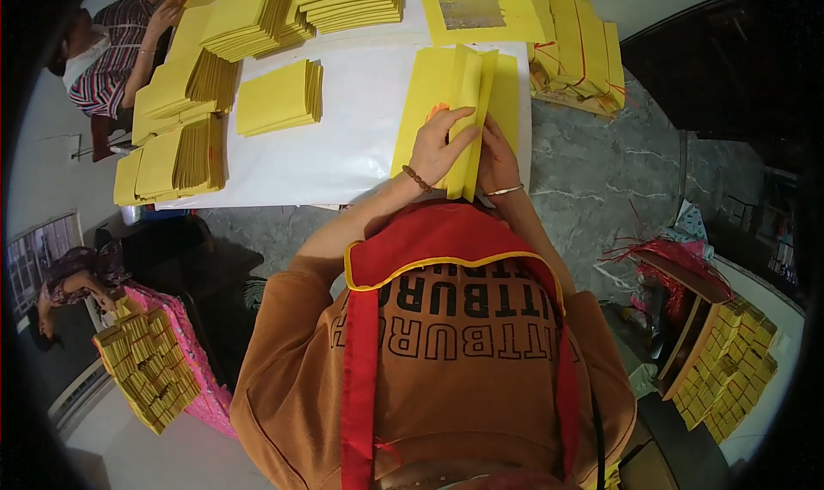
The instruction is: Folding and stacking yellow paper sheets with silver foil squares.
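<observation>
Both grips closed: left hand (439, 147) and right hand (495, 157) pinch the folded yellow paper sheets (468, 104) on the white table (360, 138)

Person wore a brown top w/ dark block letters, sleeves pushed up; red apron (446, 241) w/ yellow edging. Beaded bracelet (416, 178) on left wrist, thin bangle (505, 190) on right.

Folded sheets (468, 104) on table (360, 138), stacks (279, 97) left, bundles (575, 39) right
</observation>
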{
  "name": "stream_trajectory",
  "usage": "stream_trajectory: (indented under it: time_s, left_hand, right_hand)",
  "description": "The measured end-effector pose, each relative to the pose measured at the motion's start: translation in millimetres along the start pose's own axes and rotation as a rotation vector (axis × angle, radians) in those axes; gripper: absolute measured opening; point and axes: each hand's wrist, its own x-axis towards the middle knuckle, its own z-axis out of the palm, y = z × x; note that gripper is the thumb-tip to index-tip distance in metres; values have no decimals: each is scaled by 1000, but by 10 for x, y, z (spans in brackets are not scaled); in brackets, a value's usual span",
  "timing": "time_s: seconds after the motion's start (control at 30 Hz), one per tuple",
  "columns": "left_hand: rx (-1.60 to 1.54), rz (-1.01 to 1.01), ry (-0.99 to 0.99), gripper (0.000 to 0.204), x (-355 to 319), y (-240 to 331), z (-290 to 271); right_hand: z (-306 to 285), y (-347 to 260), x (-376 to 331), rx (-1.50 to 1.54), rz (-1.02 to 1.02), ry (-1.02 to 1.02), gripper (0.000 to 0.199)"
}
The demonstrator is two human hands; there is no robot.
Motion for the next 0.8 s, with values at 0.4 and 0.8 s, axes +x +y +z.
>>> stream_trajectory:
  time_s: [0.4,0.8]
  left_hand:
    - [75,92,12,36,11,-30,3]
    - [-56,55,92,22,-23,-84,-34]
  right_hand:
    - [29,-38,-28,10,19,45,38]
    - [-20,-55,-51,208,127,164,31]
